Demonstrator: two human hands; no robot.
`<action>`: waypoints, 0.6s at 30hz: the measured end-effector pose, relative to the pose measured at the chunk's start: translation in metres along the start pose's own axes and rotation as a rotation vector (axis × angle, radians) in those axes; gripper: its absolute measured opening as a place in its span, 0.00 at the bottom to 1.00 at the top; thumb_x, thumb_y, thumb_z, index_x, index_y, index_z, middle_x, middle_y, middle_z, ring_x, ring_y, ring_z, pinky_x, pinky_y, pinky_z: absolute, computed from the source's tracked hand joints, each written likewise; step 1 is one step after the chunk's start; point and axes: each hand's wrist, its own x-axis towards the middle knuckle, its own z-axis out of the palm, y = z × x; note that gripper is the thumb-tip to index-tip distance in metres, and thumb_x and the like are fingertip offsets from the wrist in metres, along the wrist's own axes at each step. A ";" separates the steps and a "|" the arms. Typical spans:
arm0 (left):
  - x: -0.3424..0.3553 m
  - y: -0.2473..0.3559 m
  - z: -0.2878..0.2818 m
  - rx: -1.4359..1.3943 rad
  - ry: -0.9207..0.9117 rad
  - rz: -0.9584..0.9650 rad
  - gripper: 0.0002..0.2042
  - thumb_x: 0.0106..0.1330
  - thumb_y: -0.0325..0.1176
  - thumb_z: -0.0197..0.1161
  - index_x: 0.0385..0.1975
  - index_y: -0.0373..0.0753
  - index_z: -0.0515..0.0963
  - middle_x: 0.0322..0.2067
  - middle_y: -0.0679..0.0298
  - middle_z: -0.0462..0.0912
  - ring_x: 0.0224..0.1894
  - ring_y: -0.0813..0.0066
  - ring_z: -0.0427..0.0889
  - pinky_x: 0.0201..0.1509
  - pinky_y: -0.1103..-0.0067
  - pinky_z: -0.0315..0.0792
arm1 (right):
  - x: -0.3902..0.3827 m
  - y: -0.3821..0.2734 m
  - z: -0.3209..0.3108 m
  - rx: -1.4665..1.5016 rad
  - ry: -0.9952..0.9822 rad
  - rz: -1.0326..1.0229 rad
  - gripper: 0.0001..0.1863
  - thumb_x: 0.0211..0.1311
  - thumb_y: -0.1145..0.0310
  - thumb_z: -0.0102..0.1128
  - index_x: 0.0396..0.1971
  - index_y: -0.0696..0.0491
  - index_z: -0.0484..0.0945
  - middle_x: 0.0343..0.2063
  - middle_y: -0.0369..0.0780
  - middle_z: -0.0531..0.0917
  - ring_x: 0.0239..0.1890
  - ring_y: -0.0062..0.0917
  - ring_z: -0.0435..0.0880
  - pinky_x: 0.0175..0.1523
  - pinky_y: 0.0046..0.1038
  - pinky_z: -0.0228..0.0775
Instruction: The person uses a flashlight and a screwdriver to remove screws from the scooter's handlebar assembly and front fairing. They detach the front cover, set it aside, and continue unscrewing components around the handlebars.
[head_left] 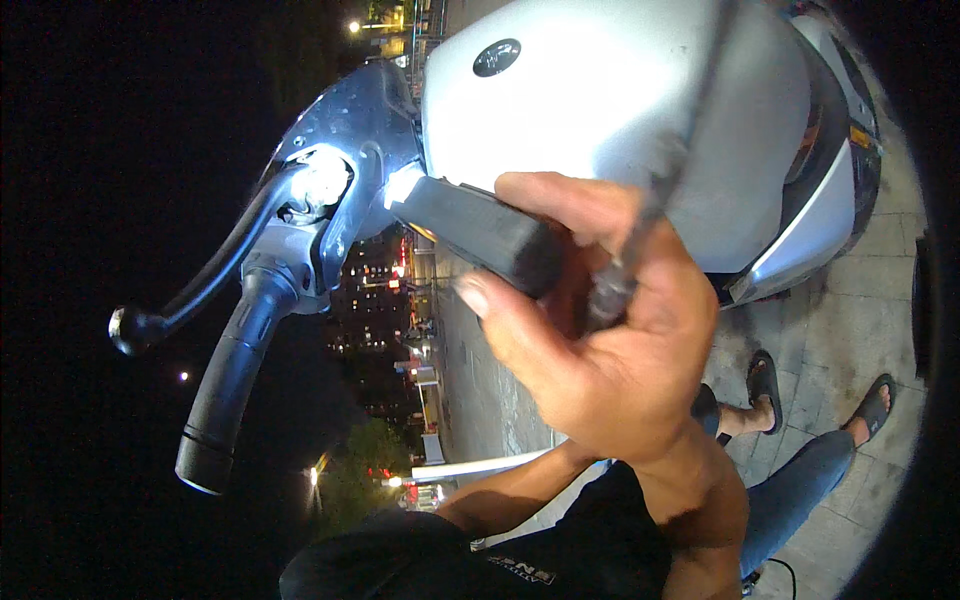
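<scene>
My left hand (630, 380) is closed around a dark grey rectangular block (480, 230), thumb and finger on opposite sides. A bright white patch shows at the block's far end. A dark cable (685, 130), blurred, runs down across the fingers to a fitting (610, 295) inside the grip. The block is in front of a silver scooter's body panel (610, 90), beside the handlebar housing (345, 120). The housing carries a lever (205, 285) and a black grip (225, 410). I cannot make out my right hand.
The scene is tilted sideways, with night sky at left. Someone in a black shirt (390, 560), with a bare forearm (510, 485), is close behind my hand. Jean-clad legs (800, 490) and sandalled feet (760, 390) stand on paving (850, 310). Distant lit buildings (370, 340) line the street.
</scene>
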 end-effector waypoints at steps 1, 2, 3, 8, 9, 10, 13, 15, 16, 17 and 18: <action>0.001 0.001 -0.002 0.005 -0.007 0.004 0.17 0.72 0.32 0.58 0.57 0.33 0.71 0.51 0.63 0.78 0.55 0.75 0.75 0.59 0.75 0.70 | 0.004 0.000 0.004 -0.018 0.009 -0.008 0.24 0.51 0.83 0.72 0.50 0.60 0.78 0.39 0.38 0.84 0.35 0.14 0.81 0.35 0.13 0.70; 0.001 0.003 -0.005 0.006 -0.007 0.010 0.17 0.72 0.32 0.58 0.57 0.33 0.71 0.52 0.63 0.78 0.55 0.75 0.75 0.59 0.75 0.70 | 0.007 -0.002 0.007 -0.046 0.008 -0.016 0.24 0.50 0.83 0.72 0.50 0.59 0.79 0.39 0.37 0.84 0.33 0.12 0.81 0.33 0.12 0.68; 0.003 0.004 -0.004 0.021 -0.026 0.008 0.17 0.72 0.32 0.58 0.57 0.33 0.71 0.52 0.63 0.77 0.55 0.75 0.75 0.59 0.75 0.69 | 0.011 -0.004 0.011 -0.073 0.007 -0.024 0.23 0.50 0.83 0.73 0.49 0.58 0.80 0.39 0.36 0.84 0.32 0.11 0.80 0.31 0.12 0.67; 0.004 0.013 -0.006 0.030 -0.051 0.024 0.18 0.72 0.33 0.58 0.58 0.33 0.70 0.52 0.62 0.77 0.55 0.74 0.75 0.60 0.75 0.69 | 0.017 -0.020 0.014 -0.158 -0.026 -0.123 0.24 0.48 0.82 0.73 0.49 0.57 0.81 0.40 0.38 0.84 0.32 0.12 0.81 0.29 0.12 0.66; 0.003 0.014 -0.005 0.030 -0.055 0.028 0.18 0.72 0.33 0.58 0.58 0.33 0.70 0.52 0.62 0.77 0.56 0.74 0.74 0.60 0.75 0.69 | 0.016 -0.023 0.015 -0.148 -0.030 -0.135 0.24 0.48 0.83 0.72 0.49 0.57 0.81 0.41 0.38 0.84 0.32 0.12 0.81 0.29 0.12 0.67; 0.002 0.016 -0.005 0.030 -0.057 0.033 0.18 0.72 0.33 0.58 0.58 0.33 0.70 0.52 0.62 0.77 0.56 0.74 0.74 0.60 0.74 0.69 | 0.013 -0.027 0.015 -0.136 -0.044 -0.125 0.25 0.48 0.83 0.72 0.50 0.57 0.80 0.41 0.38 0.83 0.32 0.12 0.80 0.29 0.12 0.67; -0.002 0.019 -0.003 0.026 -0.064 0.046 0.18 0.72 0.34 0.58 0.58 0.33 0.70 0.53 0.62 0.77 0.56 0.74 0.74 0.61 0.74 0.69 | 0.003 -0.037 0.014 -0.108 -0.091 -0.088 0.26 0.47 0.84 0.70 0.51 0.58 0.80 0.40 0.38 0.81 0.30 0.11 0.78 0.30 0.12 0.66; -0.005 0.022 -0.002 0.025 -0.070 0.049 0.19 0.72 0.34 0.57 0.59 0.33 0.70 0.53 0.62 0.77 0.56 0.74 0.74 0.61 0.74 0.69 | -0.003 -0.042 0.015 -0.122 -0.087 -0.099 0.26 0.48 0.84 0.70 0.51 0.58 0.79 0.39 0.38 0.80 0.29 0.10 0.77 0.30 0.12 0.66; -0.007 0.024 -0.002 0.023 -0.070 0.055 0.19 0.72 0.34 0.57 0.59 0.33 0.69 0.53 0.62 0.76 0.56 0.74 0.74 0.61 0.74 0.68 | -0.006 -0.043 0.015 -0.127 -0.087 -0.107 0.27 0.48 0.84 0.70 0.52 0.58 0.79 0.38 0.38 0.79 0.29 0.10 0.77 0.30 0.12 0.66; -0.009 0.025 -0.001 0.024 -0.075 0.060 0.19 0.72 0.34 0.57 0.59 0.33 0.69 0.53 0.62 0.76 0.56 0.74 0.74 0.61 0.74 0.68 | -0.009 -0.045 0.017 -0.114 -0.076 -0.100 0.27 0.48 0.85 0.70 0.52 0.58 0.78 0.38 0.38 0.79 0.29 0.10 0.77 0.30 0.12 0.66; -0.010 0.027 0.000 0.026 -0.079 0.065 0.19 0.72 0.34 0.57 0.59 0.33 0.69 0.53 0.62 0.76 0.57 0.73 0.74 0.61 0.74 0.68 | -0.011 -0.047 0.018 -0.098 -0.065 -0.099 0.27 0.48 0.85 0.69 0.52 0.58 0.78 0.39 0.38 0.79 0.29 0.10 0.77 0.30 0.12 0.67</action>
